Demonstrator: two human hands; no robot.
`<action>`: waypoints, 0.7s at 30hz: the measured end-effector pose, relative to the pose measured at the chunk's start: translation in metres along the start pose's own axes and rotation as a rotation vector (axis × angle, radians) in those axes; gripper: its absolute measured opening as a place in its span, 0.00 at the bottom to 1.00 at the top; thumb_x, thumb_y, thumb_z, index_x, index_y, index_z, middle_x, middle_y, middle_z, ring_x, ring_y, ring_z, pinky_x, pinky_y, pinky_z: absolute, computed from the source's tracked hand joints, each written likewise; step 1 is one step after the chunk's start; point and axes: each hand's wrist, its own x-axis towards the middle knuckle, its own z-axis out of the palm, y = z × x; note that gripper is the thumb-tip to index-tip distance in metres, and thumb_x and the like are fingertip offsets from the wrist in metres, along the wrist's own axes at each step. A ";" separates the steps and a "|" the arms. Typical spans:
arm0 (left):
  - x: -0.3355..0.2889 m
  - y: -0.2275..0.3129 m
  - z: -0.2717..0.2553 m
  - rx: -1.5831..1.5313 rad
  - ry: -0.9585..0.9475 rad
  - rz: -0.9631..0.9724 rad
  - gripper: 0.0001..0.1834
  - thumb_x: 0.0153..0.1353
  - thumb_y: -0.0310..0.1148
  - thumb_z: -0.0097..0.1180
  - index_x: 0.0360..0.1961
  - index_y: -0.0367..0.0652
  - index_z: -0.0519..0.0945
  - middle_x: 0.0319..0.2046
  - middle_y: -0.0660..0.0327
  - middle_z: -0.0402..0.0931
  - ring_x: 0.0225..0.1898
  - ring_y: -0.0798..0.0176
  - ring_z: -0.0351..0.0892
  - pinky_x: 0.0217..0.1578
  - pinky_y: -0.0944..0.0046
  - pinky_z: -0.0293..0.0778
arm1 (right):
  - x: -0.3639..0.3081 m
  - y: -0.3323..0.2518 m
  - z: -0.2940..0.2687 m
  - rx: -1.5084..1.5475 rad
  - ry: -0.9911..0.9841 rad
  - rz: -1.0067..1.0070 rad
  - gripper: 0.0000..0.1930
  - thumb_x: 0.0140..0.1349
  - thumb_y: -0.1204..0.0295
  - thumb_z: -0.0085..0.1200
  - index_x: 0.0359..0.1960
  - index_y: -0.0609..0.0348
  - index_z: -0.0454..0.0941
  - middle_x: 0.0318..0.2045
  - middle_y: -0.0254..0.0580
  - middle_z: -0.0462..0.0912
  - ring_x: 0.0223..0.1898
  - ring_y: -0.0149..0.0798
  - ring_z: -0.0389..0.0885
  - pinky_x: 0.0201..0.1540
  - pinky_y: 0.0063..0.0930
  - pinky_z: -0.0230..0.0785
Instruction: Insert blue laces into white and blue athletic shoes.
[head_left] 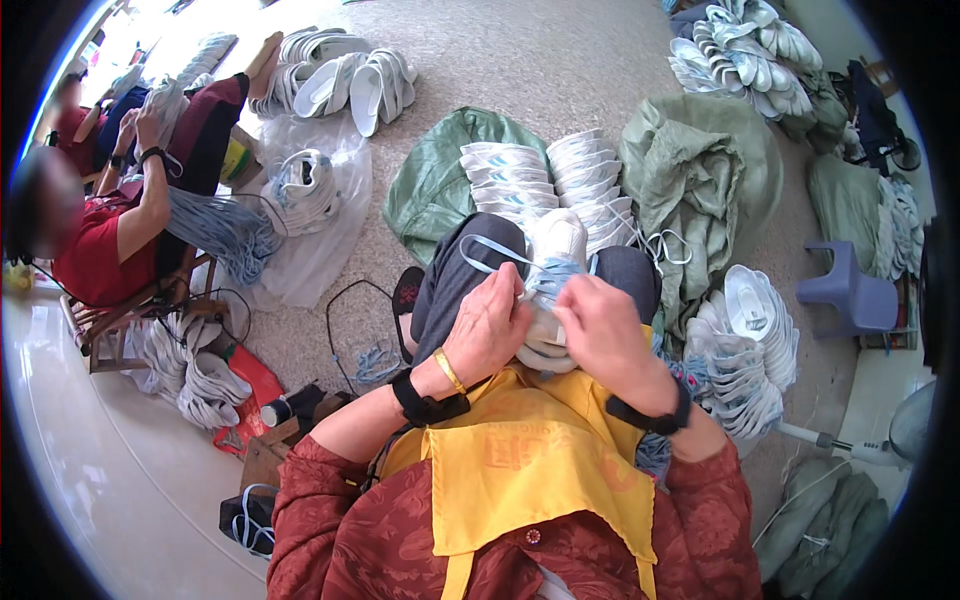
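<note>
Working a pale blue lace [552, 276] on a white shoe [560, 235], set toe outward between the knees [490, 240]. Keeping the left hand [490, 325] partly curled at the near left side, close to the lace; holding the right hand [605, 330] bent more tightly over the right side. Cannot tell the exact grip of either. Best to steady the shoe firmly, draw the lace flat and untwisted, and pull both sides evenly, minding the loose loop at left.

A white shoe [560, 237] (toe pointing away) lies between the knees [632, 283], pale-blue lace [551, 281] across its front, looping leftward.
</note>
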 end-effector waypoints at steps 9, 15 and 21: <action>0.028 0.032 -0.016 -0.257 -0.120 0.069 0.06 0.64 0.20 0.63 0.39 0.35 0.77 0.33 0.59 0.77 0.30 0.64 0.78 0.32 0.64 0.73 | -0.020 -0.020 -0.102 0.733 -0.130 0.372 0.03 0.70 0.79 0.61 0.40 0.63 0.79 0.33 0.28 0.80 0.32 0.19 0.76 0.34 0.18 0.71; 0.050 0.037 -0.010 -0.550 -0.365 0.126 0.08 0.65 0.21 0.62 0.43 0.37 0.78 0.31 0.58 0.80 0.32 0.65 0.82 0.33 0.62 0.75 | -0.006 -0.007 -0.078 0.912 -0.142 0.231 0.04 0.73 0.76 0.62 0.41 0.62 0.79 0.33 0.27 0.80 0.30 0.18 0.75 0.32 0.16 0.69; 0.047 0.022 -0.004 -0.612 -0.538 0.005 0.08 0.69 0.22 0.61 0.46 0.38 0.76 0.33 0.64 0.78 0.36 0.72 0.79 0.39 0.66 0.77 | -0.003 0.009 -0.068 0.988 -0.132 0.218 0.04 0.75 0.75 0.61 0.42 0.61 0.79 0.37 0.33 0.83 0.31 0.21 0.79 0.33 0.18 0.73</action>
